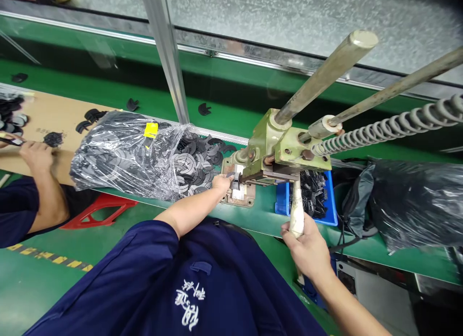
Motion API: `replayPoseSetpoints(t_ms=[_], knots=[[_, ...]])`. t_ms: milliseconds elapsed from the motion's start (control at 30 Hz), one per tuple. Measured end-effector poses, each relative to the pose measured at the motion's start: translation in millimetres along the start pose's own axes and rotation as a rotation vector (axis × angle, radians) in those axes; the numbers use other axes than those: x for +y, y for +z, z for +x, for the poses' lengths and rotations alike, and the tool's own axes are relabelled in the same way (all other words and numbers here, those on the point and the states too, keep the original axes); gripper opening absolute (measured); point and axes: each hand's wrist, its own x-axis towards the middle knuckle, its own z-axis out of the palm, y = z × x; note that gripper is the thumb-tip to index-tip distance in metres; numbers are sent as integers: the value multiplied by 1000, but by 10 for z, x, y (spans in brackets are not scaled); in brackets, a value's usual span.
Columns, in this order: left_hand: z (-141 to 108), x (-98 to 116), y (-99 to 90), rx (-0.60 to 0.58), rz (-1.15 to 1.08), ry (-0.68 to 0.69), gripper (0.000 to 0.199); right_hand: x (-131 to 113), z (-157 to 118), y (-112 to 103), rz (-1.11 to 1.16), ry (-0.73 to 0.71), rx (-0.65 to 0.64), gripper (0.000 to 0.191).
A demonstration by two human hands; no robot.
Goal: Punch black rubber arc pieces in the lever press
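My left hand (221,182) is closed on a small black plastic part (236,181) at the base of a green hand press (264,133). The part sits under the press head, partly hidden by my fingers and the head. My right hand (306,244) is wrapped around the press's pale, tape-covered lever handle (297,213), which points down toward me. Left of the press, many dark grey curved plastic parts (197,162) spill from the mouth of a clear plastic bag (123,157).
Behind my right hand stands a blue bin (331,201) of small black pieces. A large black plastic bag (419,201) lies farther right. At far left, a co-worker's hand (38,155) rests over cardboard (67,109). A metal post (166,51) rises behind the bench.
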Motion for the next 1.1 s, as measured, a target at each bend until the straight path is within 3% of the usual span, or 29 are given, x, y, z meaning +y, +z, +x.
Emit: replayPoseSetpoints(t_ms=[167, 267, 333, 367, 433, 500, 600, 733, 900, 1100], knots=[[-75, 131, -195, -85, -187, -55, 19, -120, 15, -542, 561, 23, -179, 44], [-245, 159, -408, -193, -284, -48, 16, -28, 179, -659, 776, -7, -81, 46], [-408, 155, -540, -276, -339, -58, 16, 91, 293, -451, 739, -65, 80, 42], [-498, 148, -592, -325, -362, -68, 17, 145, 334, -268, 636, -104, 73, 41], [-687, 129, -656, -417, -396, -88, 20, 211, 367, 180, 530, -267, -46, 44], [-869, 106, -672, -504, -426, -107, 22, 197, 354, 609, 533, -342, -111, 49], [-1093, 76, -651, -590, -473, -136, 23, 57, 322, 998, 546, -437, -162, 46], [-1262, 60, -640, -631, -535, -168, 27, -130, 340, 1064, 540, -513, -118, 22], [-1408, 64, -645, -600, -623, -165, 24, -177, 334, 1055, 495, -535, 8, 15], [-1640, 121, -592, -413, -622, 55, 28, -191, 270, 1138, 517, -517, 61, 15]])
